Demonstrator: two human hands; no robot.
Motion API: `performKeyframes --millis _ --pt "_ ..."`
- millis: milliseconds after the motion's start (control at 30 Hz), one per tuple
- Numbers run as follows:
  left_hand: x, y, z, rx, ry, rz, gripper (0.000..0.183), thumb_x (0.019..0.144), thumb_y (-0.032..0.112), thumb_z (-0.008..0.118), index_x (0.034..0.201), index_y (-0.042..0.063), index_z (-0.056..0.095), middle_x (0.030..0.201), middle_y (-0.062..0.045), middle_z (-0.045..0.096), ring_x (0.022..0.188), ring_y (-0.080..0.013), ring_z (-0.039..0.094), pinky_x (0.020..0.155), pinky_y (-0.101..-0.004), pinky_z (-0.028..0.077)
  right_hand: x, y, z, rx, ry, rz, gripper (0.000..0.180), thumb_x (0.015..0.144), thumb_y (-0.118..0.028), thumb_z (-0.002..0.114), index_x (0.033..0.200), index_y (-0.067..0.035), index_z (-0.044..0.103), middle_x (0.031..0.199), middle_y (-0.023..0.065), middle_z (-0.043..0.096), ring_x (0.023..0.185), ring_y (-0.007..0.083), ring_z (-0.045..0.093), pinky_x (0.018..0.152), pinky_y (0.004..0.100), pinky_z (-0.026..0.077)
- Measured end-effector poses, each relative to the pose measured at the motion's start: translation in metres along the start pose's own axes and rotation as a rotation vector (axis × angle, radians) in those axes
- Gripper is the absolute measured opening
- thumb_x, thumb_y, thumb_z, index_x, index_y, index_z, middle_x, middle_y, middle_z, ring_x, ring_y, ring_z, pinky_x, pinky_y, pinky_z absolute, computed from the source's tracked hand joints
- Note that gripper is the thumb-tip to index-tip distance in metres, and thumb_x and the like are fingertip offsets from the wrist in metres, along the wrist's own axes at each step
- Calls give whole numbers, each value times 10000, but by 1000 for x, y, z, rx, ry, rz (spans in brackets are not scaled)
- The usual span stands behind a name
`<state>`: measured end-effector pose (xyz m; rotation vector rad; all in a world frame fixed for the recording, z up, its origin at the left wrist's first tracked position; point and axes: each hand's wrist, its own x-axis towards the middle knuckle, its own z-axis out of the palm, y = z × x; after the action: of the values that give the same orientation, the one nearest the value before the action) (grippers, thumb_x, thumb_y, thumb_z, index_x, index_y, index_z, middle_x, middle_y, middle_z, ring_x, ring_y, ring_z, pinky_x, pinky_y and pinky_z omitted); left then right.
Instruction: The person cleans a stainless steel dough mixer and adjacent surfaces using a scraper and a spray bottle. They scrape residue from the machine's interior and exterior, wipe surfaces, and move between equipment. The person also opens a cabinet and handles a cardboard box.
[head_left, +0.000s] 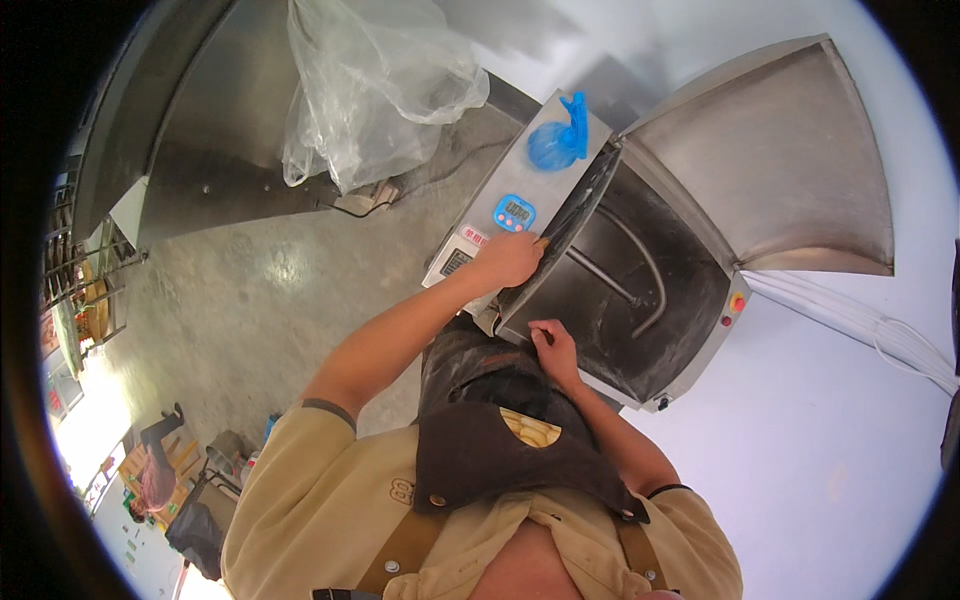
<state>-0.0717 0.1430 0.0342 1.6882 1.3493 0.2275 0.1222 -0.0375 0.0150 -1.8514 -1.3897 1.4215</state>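
Before me stands a stainless-steel dough mixer (637, 360) with its tub open and a curved metal mixing bar (654, 262) inside. My left hand (514, 259) is at the tub's left wall, palm down, beside a blue digital timer (514, 213) on the machine's top panel. A small tan bit shows at its fingertips; I cannot tell if it is a held thing. Close to my apron, my right hand (556, 351) is over the front rim of the tub. Its fingers are loosely curled with a gap at the thumb, and nothing shows in it.
The mixer's lid (787, 165) is raised at the right. A blue plastic object (556, 142) sits on the top panel. Clear plastic bags (375, 90) hang over a steel unit (217, 142) at upper left. An emergency stop button (738, 302) is on the right side. Another person (157, 472) is far off.
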Motion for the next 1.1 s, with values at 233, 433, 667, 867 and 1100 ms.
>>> performKeyframes --millis 233,433,667,867,1100 --pt "66 31 -13 313 -158 189 303 988 205 536 980 -16 742 969 -255 736 906 -474 725 783 -548 584 1 4 -6 -21 -17 -21 164 997 -115 666 1116 -31 741 1004 77 684 863 169 643 812 304 514" --pt "89 41 -20 338 -294 19 267 876 122 587 965 -6 804 1015 -265 753 957 -462 738 812 -543 595 6 3 -2 -43 -33 -40 163 987 -115 668 1106 -33 743 1018 94 703 898 202 672 837 321 528" --pt "81 43 -6 327 -271 -37 291 856 123 609 1030 -22 792 1086 -275 751 1030 -445 738 885 -520 586 10 12 -1 -41 -48 -61 176 986 -126 672 1119 -37 747 1021 96 715 908 211 680 852 321 531" --pt "95 60 -17 256 -269 -148 349 911 193 609 1119 -32 774 1185 -261 744 1121 -429 723 936 -506 582 8 9 -2 -53 -61 -77 178 988 -121 669 1117 -28 748 1038 109 720 903 207 686 845 327 536" --pt "48 71 -53 151 -109 -7 416 1038 298 485 1055 -34 735 1110 -279 735 1027 -490 699 910 -552 550 2 16 -12 -52 -39 -28 174 984 -130 674 1106 -29 745 1028 125 718 906 239 697 842 343 545"
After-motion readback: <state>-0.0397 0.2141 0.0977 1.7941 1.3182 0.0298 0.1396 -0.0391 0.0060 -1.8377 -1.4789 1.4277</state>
